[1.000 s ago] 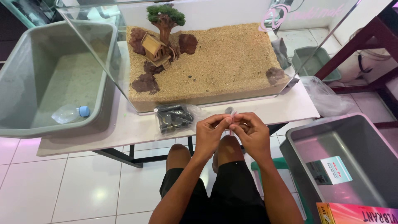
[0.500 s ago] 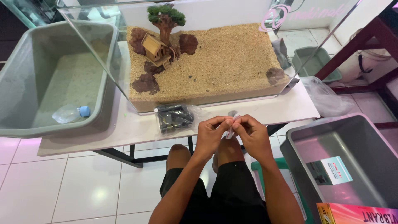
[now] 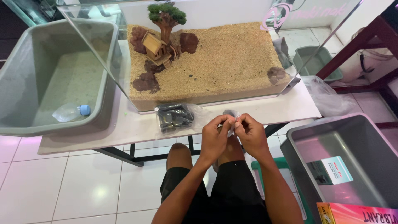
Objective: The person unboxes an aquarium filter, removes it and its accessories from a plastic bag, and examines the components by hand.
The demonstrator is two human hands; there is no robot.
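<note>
head view: both hands, left hand (image 3: 215, 139) and right hand (image 3: 251, 135), pinch a small clear bag (image 3: 230, 120), not open yet; sand tank (image 3: 215, 62) waits.

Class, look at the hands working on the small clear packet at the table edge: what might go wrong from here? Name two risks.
1. Both hands, left hand and right hand, pinch the small clear packet over the table edge; if it tears suddenly, its contents might drop to the floor.
2. The bag of dark pieces lies close beside the left hand; an elbow jerk may knock it off.
</note>
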